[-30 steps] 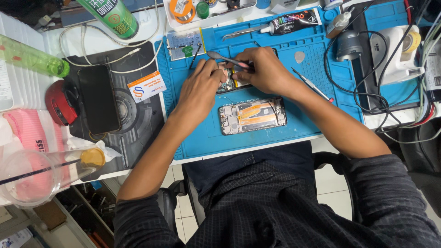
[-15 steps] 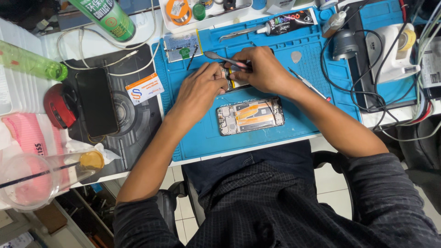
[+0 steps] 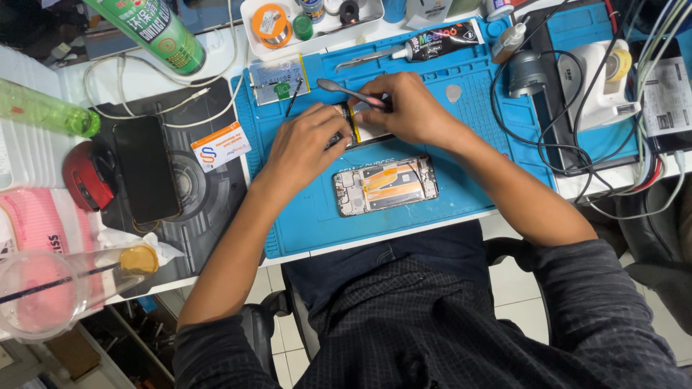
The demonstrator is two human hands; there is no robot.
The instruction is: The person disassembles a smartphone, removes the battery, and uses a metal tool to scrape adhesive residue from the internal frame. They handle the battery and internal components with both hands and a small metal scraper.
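Both hands are working a small phone part on the blue repair mat.

The left hand (image 3: 306, 144) is pinching the phone part (image 3: 360, 124) at upper centre; the right hand (image 3: 407, 108) is gripping tweezers (image 3: 346, 91) lying left-right. An opened phone (image 3: 386, 185) is lying just below.
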